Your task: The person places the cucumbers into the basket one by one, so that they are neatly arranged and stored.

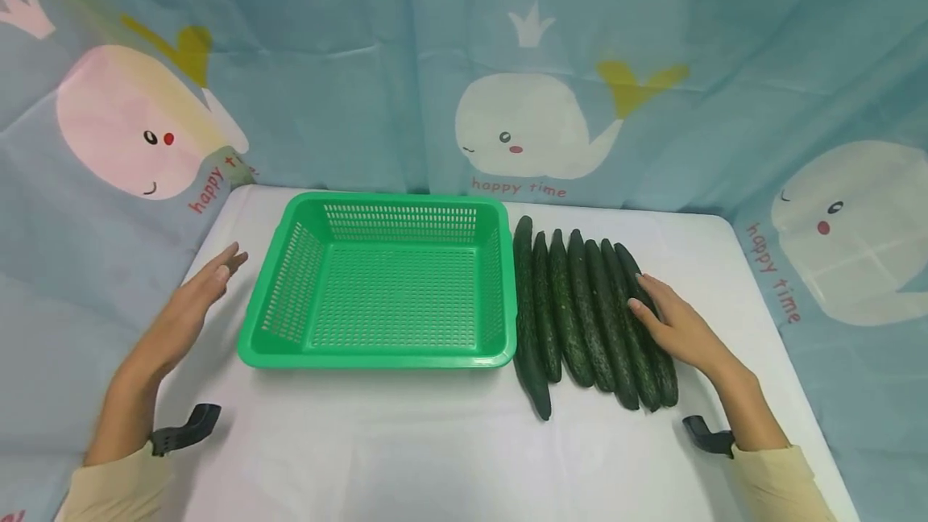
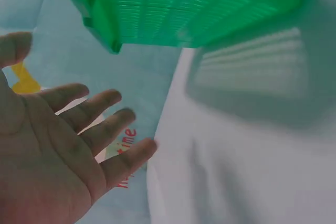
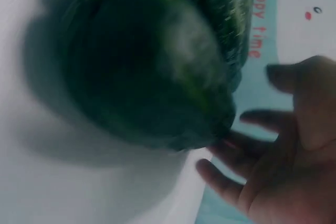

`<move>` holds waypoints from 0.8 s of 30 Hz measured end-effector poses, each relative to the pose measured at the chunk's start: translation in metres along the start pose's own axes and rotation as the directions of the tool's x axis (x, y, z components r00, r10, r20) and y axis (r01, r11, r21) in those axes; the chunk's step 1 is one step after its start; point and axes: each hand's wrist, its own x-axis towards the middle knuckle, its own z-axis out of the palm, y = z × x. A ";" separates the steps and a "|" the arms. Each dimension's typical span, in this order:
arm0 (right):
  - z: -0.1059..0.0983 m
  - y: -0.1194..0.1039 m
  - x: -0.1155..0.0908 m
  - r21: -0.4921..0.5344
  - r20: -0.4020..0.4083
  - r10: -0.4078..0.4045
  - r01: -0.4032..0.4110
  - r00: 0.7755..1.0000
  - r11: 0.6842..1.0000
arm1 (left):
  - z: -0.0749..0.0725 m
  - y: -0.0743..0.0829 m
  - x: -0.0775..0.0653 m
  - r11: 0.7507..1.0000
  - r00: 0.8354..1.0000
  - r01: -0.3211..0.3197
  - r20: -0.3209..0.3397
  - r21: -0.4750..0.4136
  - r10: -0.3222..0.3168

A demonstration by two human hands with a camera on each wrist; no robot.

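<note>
To the left of the green plastic basket point(image 1: 377, 362), my left hand point(image 1: 181, 319) hovers with fingers extended and palm turned toward it. The left wrist view shows that palm point(image 2: 50, 156) holding nothing, fingers spread below the basket wall point(image 2: 157, 14). Several dark green cucumbers lie side by side right of the basket, the leftmost cucumber point(image 1: 528, 321) close along its wall. My right hand point(image 1: 685, 335) is at the outer side of the row, its fingertips right at the rightmost cucumber point(image 1: 663, 373). In the right wrist view, its loosely extended fingers point(image 3: 226, 182) are beside the cucumber's near end point(image 3: 142, 66).
A white cloth point(image 1: 406, 449) covers the table, with blue whale-print curtains point(image 1: 326, 103) behind and along both sides. The basket's slotted floor point(image 1: 395, 296) shows with nothing on it. Dark wrist cameras point(image 1: 187, 429) are strapped to both wrists.
</note>
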 end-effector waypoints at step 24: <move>-0.025 0.003 -0.006 0.230 0.223 0.210 -0.261 0.952 0.938 | 0.056 -0.009 0.014 0.840 0.997 -0.022 -0.070 -0.542 -0.020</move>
